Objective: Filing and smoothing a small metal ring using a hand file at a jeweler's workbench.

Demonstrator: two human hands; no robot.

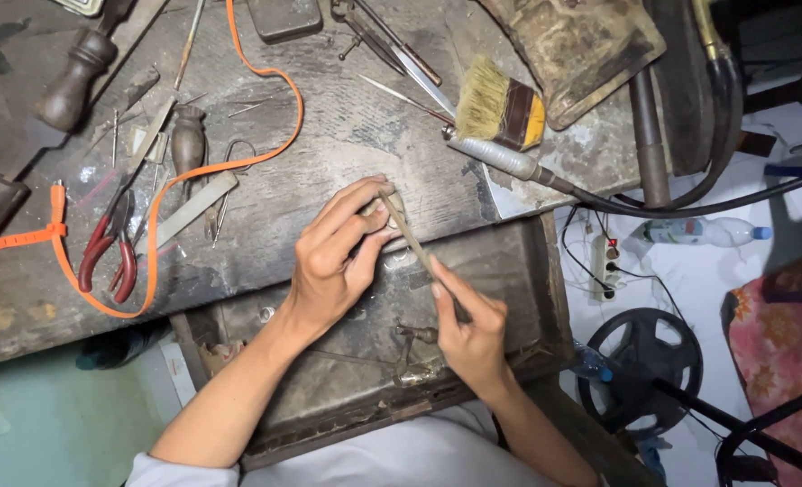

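Metal file [416,245] in right hand's [469,335] grip rubs small piece pinched by left hand [333,261] at bench edge [473,227], above open drawer [527,298].

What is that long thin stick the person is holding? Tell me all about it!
The thin file is a slim, flat, dull grey-brown strip, metal by the look of it. It slants from upper left to lower right above the open drawer. The right hand grips its lower end; its upper end lies against a small piece pinched in the left hand.
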